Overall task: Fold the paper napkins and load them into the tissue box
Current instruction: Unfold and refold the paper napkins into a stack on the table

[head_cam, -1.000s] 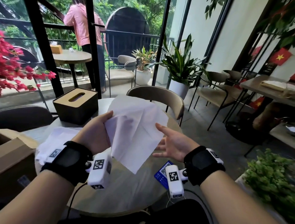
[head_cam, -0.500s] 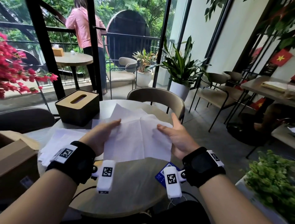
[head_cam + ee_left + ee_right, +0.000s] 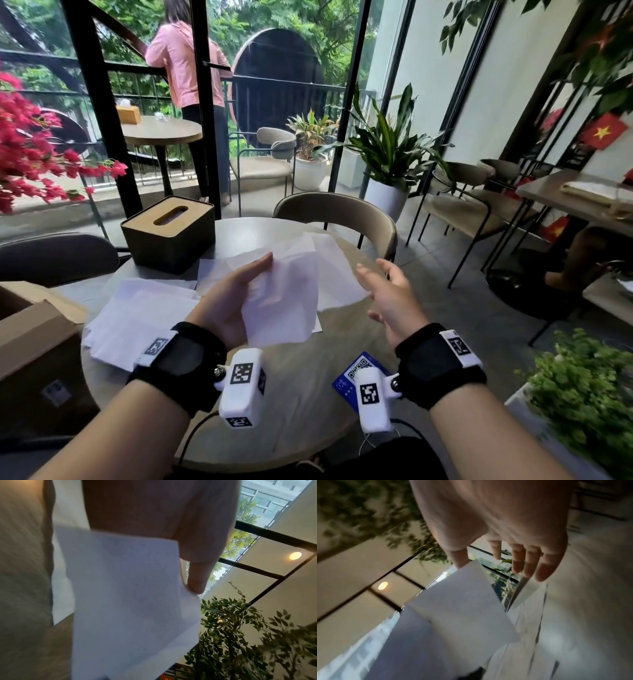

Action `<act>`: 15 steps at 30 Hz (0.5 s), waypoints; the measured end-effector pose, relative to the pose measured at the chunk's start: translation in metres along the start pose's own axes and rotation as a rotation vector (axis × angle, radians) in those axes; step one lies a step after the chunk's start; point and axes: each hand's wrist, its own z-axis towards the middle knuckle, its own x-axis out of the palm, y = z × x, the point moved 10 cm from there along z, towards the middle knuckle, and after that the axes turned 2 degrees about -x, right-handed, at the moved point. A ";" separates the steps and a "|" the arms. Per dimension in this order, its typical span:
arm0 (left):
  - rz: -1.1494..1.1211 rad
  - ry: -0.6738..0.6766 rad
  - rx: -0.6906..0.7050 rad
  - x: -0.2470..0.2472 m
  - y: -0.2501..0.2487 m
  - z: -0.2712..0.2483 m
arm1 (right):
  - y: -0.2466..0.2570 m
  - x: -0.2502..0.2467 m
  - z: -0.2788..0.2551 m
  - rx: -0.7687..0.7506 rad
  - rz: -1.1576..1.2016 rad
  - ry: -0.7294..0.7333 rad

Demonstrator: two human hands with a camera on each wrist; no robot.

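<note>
My left hand holds a folded white napkin up above the round table, fingers behind the sheet. In the left wrist view the thumb presses the napkin at its edge. My right hand hovers to the right of the napkin, fingers spread and empty; the right wrist view shows its fingers apart from the napkin. The dark tissue box with a wooden slotted lid stands at the table's back left.
An unfolded napkin lies flat under my hands. A loose pile of napkins lies at the left. A cardboard box sits left of the table, a blue QR card near the front edge. A chair stands behind the table.
The napkin was pressed flat on the table by both hands; now it is folded narrower and lifted in my left hand. My right hand has let go and moved off right.
</note>
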 end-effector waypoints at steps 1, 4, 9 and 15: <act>-0.022 0.009 0.013 0.001 -0.001 0.000 | 0.010 -0.007 0.000 -0.101 -0.025 -0.076; -0.088 0.028 0.060 0.004 -0.003 0.002 | 0.028 -0.003 -0.008 -0.249 -0.025 -0.109; -0.087 0.052 0.185 0.015 -0.007 0.003 | 0.031 0.046 -0.020 -0.294 -0.116 0.158; -0.024 -0.016 0.309 0.006 -0.012 0.007 | 0.019 0.070 -0.016 -0.147 -0.084 0.340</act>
